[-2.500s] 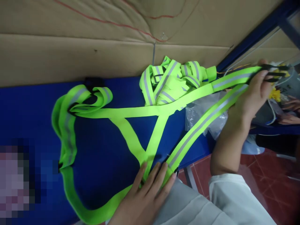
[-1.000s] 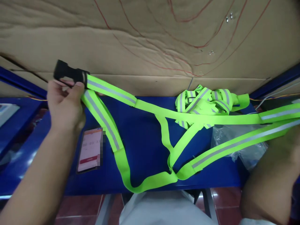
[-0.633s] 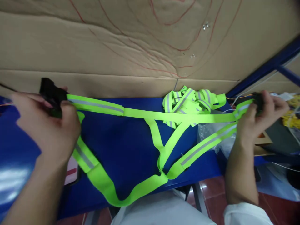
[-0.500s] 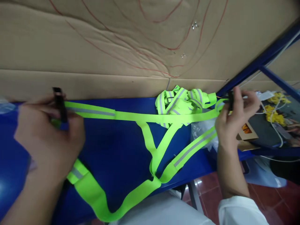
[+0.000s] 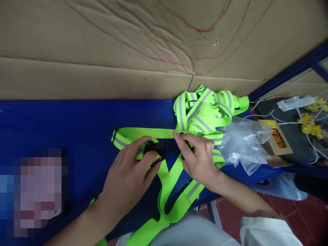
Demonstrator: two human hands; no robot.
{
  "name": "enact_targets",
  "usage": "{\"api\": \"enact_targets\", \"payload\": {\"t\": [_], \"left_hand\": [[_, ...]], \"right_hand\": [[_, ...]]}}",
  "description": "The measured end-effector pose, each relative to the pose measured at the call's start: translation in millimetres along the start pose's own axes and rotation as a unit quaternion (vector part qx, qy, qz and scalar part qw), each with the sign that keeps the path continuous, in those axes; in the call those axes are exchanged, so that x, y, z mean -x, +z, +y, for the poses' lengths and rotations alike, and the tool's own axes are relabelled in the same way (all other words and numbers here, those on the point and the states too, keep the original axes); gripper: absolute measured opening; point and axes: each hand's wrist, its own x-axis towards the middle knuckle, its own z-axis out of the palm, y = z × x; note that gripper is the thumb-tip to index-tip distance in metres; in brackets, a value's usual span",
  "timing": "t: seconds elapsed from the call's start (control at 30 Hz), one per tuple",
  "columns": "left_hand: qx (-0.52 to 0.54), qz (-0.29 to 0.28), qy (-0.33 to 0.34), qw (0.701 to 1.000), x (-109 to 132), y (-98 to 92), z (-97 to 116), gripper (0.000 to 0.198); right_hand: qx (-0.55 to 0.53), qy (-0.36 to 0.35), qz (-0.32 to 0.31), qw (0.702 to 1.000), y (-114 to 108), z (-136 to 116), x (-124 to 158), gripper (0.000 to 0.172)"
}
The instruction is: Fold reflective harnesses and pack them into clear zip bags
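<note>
A neon-green reflective harness [image 5: 171, 174] with grey stripes lies spread over the blue table and hangs over its near edge. Between the fingers of my left hand [image 5: 130, 167] is a black plastic buckle piece [image 5: 158, 149] on the strap. My right hand [image 5: 201, 159] pinches a second black buckle piece [image 5: 185, 139], partly covered by the fingers. The two pieces face each other with a small gap between them. Behind my hands, the harness's waist strap [image 5: 151, 132] forms a loop, with a black slider [image 5: 114, 134] at its left end.
A heap of more green reflective straps [image 5: 205, 109] sits against the brown cardboard wall [image 5: 102, 80]. Right of it are a clear plastic bag [image 5: 243, 143], an open cardboard box [image 5: 278, 140], white cables and yellow bundles [image 5: 311, 125]. A blue metal frame [image 5: 289, 71] rises at right.
Both hands have come inward from far apart, bringing the two buckle pieces close together. The stretched waist strap has folded into a loop. The view has shifted slightly.
</note>
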Motion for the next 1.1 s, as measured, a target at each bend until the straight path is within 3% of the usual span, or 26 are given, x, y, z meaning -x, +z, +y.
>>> {"api": "enact_targets", "payload": {"t": [0.13,0.33,0.6,0.77,0.97,1.1], "left_hand": [[0.006,-0.020,-0.010,1.000,4.6,1.6,5.3,0.008],[0.026,0.025,-0.022,0.999,3.6,0.5,4.5,0.011],[0.056,0.027,-0.047,0.997,5.2,-1.6,6.9,0.015],[0.052,0.025,-0.029,0.998,6.4,-1.5,6.2,0.017],[0.069,0.027,-0.026,0.997,8.3,-3.6,8.0,0.015],[0.039,0.029,-0.023,0.999,8.5,-4.2,7.6,0.015]], "right_hand": [[-0.033,-0.018,-0.003,0.999,1.7,-6.3,2.4,0.064],[-0.047,0.026,-0.008,0.999,3.2,-0.8,1.3,0.079],[-0.036,0.016,-0.004,0.999,5.1,-3.4,1.6,0.074],[-0.040,0.011,0.005,0.999,4.8,-4.0,1.8,0.070],[-0.049,-0.032,0.004,0.998,5.6,-5.3,2.7,0.046],[-0.014,-0.043,0.000,0.999,6.1,-6.8,4.0,0.044]]}}
